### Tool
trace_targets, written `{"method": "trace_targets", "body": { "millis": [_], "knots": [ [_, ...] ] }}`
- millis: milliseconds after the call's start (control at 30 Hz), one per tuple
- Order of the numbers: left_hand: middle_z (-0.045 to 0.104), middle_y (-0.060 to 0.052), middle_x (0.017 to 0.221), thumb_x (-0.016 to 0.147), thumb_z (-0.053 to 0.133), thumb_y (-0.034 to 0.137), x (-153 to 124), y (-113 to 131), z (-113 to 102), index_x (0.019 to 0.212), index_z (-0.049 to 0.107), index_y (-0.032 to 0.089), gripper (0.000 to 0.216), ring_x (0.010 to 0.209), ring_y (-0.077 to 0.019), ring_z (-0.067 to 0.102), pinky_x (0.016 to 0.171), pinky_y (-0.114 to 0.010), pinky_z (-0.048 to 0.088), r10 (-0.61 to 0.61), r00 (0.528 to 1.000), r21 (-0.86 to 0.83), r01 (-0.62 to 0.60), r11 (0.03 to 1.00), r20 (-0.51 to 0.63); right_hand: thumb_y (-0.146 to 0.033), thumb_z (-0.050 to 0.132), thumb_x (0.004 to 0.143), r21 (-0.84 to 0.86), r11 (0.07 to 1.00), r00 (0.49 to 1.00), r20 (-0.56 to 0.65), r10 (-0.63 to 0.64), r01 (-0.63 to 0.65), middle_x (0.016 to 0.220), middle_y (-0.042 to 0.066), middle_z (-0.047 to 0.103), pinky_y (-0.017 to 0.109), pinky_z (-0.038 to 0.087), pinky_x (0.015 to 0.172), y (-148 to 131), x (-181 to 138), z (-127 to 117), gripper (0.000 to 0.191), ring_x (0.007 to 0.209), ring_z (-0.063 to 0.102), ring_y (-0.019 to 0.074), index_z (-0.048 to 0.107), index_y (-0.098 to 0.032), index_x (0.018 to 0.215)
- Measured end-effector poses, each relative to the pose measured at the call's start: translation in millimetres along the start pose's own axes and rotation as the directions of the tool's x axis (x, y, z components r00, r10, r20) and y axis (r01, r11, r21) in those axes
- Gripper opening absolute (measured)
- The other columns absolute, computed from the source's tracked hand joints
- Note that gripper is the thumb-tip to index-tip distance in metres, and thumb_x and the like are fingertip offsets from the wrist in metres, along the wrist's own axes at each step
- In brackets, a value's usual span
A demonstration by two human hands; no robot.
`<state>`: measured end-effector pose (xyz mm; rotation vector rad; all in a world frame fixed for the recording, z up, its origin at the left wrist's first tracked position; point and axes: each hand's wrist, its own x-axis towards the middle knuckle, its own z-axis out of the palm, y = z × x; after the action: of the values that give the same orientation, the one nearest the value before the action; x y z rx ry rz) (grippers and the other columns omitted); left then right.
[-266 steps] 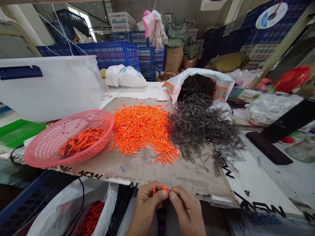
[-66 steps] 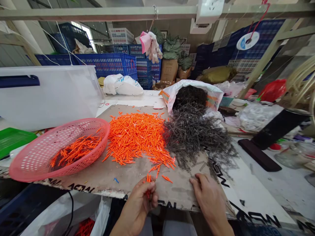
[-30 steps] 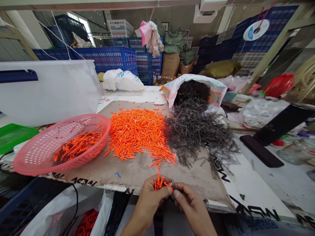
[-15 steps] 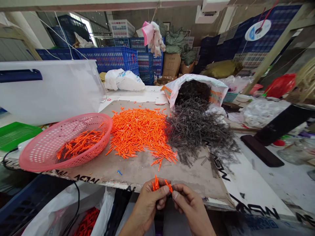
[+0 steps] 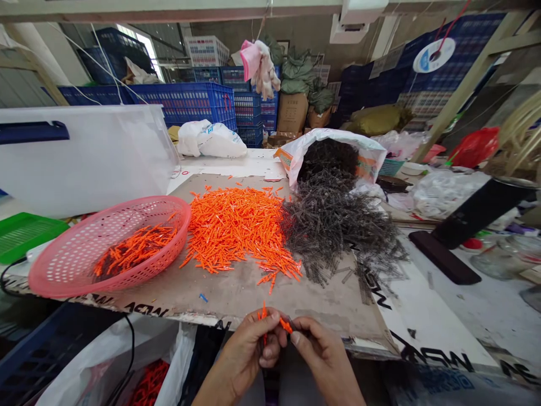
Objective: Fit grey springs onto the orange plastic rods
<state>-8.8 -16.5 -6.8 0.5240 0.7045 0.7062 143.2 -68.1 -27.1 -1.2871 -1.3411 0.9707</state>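
My left hand [image 5: 249, 347] is closed around a few small, slim orange plastic pieces [image 5: 264, 316], which stick up between thumb and fingers. Another orange plastic piece [image 5: 285, 325] slants between both hands, its lower end at the fingertips of my right hand [image 5: 315, 344]. My right thumb and forefinger are pinched at that end, beside something dark that is mostly hidden by the fingers. Beyond my hands lies a heap of loose orange pieces [image 5: 236, 223]. To its right spreads a pile of dark, thin, translucent strips [image 5: 338, 225], spilling from a white sack [image 5: 291, 163].
A pink mesh basket [image 5: 46, 270] at the left holds more orange pieces with dark parts. Below the table edge, an open white bag [image 5: 84, 366] contains red-orange pieces. A clear bin [image 5: 84, 158] stands back left; a black stand [image 5: 477, 220] is at the right.
The orange piece between my hands now tilts lower toward the right fingertips. Both hands have shifted slightly left in view, and the whole scene has moved a little with the camera.
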Motion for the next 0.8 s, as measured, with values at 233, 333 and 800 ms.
{"method": "trace_targets", "body": {
  "millis": [233, 333, 800],
  "knots": [
    [0.063, -0.005, 0.058, 0.067, 0.079, 0.021, 1, -3, 2, 0.071, 0.067, 0.009, 0.017, 0.037, 0.0006, 0.033, 0.037, -0.013, 0.016, -0.026, 0.999, -0.149, 0.023, 0.989, -0.018, -0.025, 0.047, 0.095, -0.205, 0.964, 0.985, 0.033, -0.167, 0.171, 0.088, 0.003, 0.065, 0.025, 0.049, 0.074, 1, 8, -6, 0.018, 0.083, 0.063, 0.0171, 0.065, -0.022, 0.094],
    [0.063, -0.003, 0.058, 0.059, 0.081, 0.010, -1, 0, 5, 0.078, 0.068, 0.011, 0.023, 0.038, 0.0001, 0.035, 0.038, -0.012, 0.018, -0.023, 0.997, -0.154, 0.012, 0.988, -0.067, -0.026, 0.044, 0.096, -0.455, 0.870, 0.970, -0.050, -0.237, 0.189, 0.090, 0.006, 0.064, 0.028, 0.049, 0.072, 13, 14, -14, 0.020, 0.082, 0.062, 0.0189, 0.064, -0.021, 0.099],
    [0.060, -0.001, 0.052, 0.064, 0.075, 0.022, 6, -6, 10, 0.065, 0.064, 0.011, 0.016, 0.038, -0.0026, 0.037, 0.037, -0.015, 0.020, 0.172, 0.957, 0.007, -0.175, 0.984, -0.233, -0.022, 0.047, 0.093, -0.755, 0.640, 0.975, -0.006, -0.221, 0.141, 0.083, 0.006, 0.065, 0.036, 0.045, 0.071, 25, 32, -12, 0.021, 0.082, 0.060, 0.0254, 0.067, -0.019, 0.087]
  ]
}}
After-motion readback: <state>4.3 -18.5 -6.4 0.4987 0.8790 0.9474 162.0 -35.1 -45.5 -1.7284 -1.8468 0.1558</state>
